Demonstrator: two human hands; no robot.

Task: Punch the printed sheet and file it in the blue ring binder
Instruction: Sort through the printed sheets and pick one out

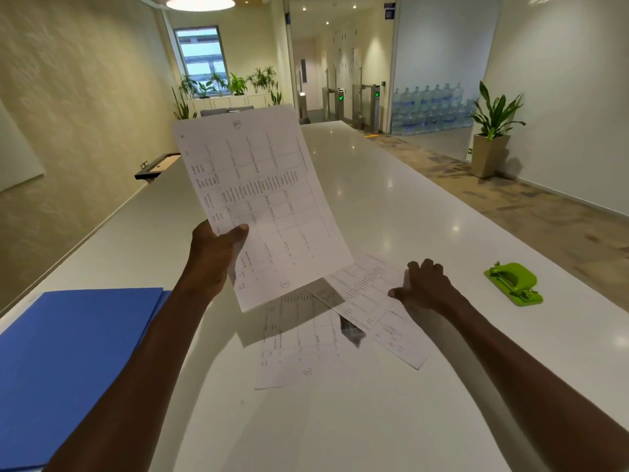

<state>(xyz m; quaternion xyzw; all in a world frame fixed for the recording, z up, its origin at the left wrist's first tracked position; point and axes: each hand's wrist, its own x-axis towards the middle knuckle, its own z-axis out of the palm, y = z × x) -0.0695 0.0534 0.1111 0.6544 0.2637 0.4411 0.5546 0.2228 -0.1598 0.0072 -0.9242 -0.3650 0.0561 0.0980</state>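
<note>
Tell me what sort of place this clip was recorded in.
Most likely an office, in a meeting or reception area. A long white table runs toward access turnstiles with green lights, stacked water-cooler bottles stand behind a glass partition, and a green hole punch and blue ring binder lie on the table.

You work at a long, glossy white table (391, 206) that runs from the bottom of the frame up toward the centre. At lower left lies a blue binder (75, 356), closed and flat; at centre two printed sheets (306, 352) lie overlapping, the right one skewed, with your right hand (425, 284) resting on it. At right sits a green hole punch (514, 282), well apart from the papers.
</note>
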